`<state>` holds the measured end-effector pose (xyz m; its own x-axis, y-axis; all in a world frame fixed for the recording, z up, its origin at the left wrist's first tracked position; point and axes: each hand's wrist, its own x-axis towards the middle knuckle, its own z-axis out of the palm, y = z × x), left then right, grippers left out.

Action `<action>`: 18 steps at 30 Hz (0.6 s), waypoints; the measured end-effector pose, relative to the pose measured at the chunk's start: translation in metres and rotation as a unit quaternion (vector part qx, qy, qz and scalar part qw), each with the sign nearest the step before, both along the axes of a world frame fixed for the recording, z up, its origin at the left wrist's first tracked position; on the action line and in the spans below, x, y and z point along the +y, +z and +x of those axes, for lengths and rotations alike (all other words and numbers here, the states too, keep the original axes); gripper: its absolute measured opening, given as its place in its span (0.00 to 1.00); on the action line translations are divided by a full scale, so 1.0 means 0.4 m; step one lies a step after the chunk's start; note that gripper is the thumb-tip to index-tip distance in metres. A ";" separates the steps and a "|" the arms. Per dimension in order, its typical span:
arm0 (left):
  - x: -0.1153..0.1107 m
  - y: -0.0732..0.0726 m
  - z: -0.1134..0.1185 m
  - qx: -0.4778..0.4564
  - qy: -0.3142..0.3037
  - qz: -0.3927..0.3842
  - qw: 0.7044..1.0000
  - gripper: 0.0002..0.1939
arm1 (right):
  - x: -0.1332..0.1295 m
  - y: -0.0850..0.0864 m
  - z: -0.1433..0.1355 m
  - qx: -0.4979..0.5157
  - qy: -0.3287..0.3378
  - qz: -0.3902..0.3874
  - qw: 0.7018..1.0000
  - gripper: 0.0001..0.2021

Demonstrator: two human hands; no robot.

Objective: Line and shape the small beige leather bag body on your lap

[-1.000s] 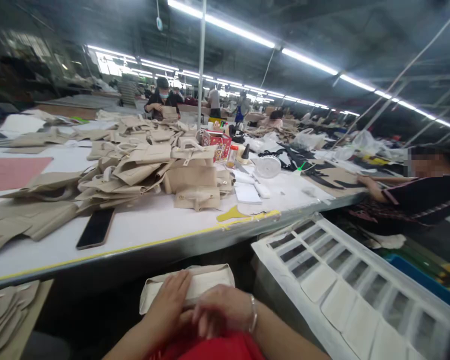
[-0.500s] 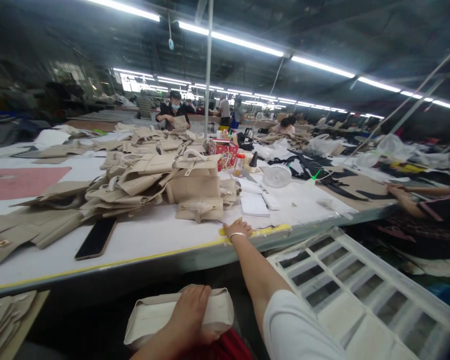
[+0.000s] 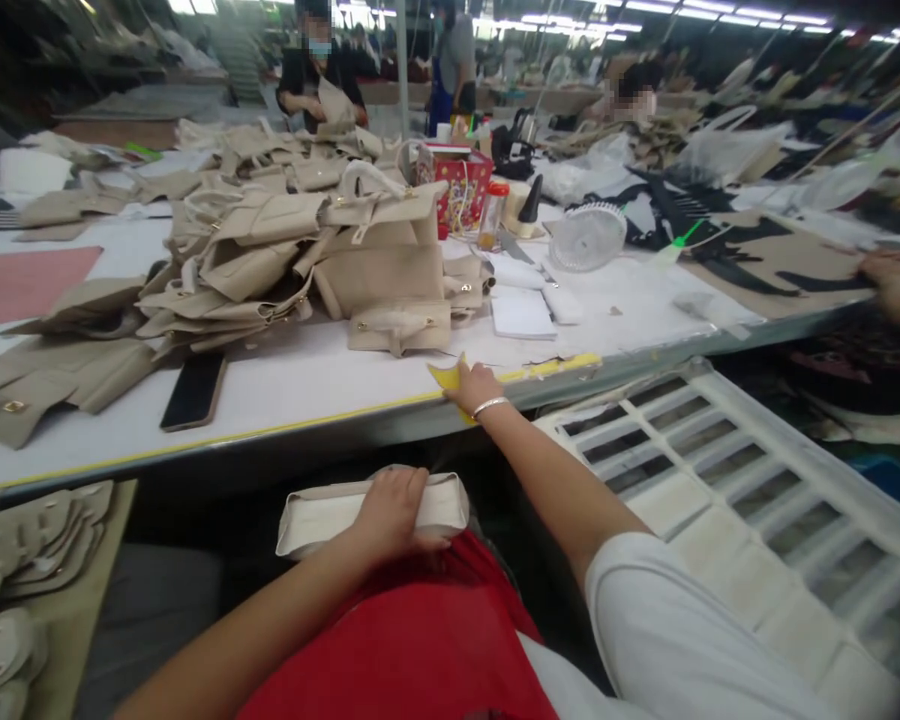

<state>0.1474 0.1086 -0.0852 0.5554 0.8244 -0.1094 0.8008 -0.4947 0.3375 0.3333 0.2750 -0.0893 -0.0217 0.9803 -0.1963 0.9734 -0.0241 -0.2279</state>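
My left hand [image 3: 394, 510] is closed over a box-shaped bag part [image 3: 322, 515], white on the face toward me with a beige rim. It is held in front of my red apron [image 3: 397, 650], below the table edge. At the table's front edge, my right hand [image 3: 484, 388] is closed on a thin yellow piece [image 3: 446, 377] that sticks out past the thumb; its exact kind I cannot make out. Beyond that hand lies a small beige bag panel with gold fittings [image 3: 399, 328], at the foot of a heap of beige bag pieces [image 3: 262, 240].
A phone [image 3: 193, 392] lies near the table edge. White paper [image 3: 523, 313], a clear round lid [image 3: 587, 237] and a red patterned box [image 3: 457, 185] stand farther back. A white slatted rack [image 3: 720, 470] is at my right. Beige straps [image 3: 37, 540] lie lower left. Co-workers are around.
My view has tilted down, showing more of the apron. The fingers of my right hand, spread at the table edge before, are now closed on the yellow piece. My left hand keeps its hold.
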 end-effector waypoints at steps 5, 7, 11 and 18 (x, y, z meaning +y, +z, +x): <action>-0.004 -0.004 0.025 -0.003 -0.006 0.021 1.000 0.48 | 0.041 0.007 0.008 0.011 -0.056 -0.041 0.998 0.32; -0.007 -0.003 0.031 0.001 -0.007 0.028 1.000 0.47 | 0.047 0.007 -0.002 0.026 -0.054 -0.042 0.997 0.26; -0.009 0.011 0.031 0.020 0.000 0.012 1.000 0.47 | 0.023 0.015 -0.021 0.064 -0.050 -0.002 0.997 0.12; 0.099 0.043 -0.004 -0.095 -0.075 -0.244 0.962 0.36 | -0.183 0.064 0.110 0.200 -0.044 0.010 0.979 0.13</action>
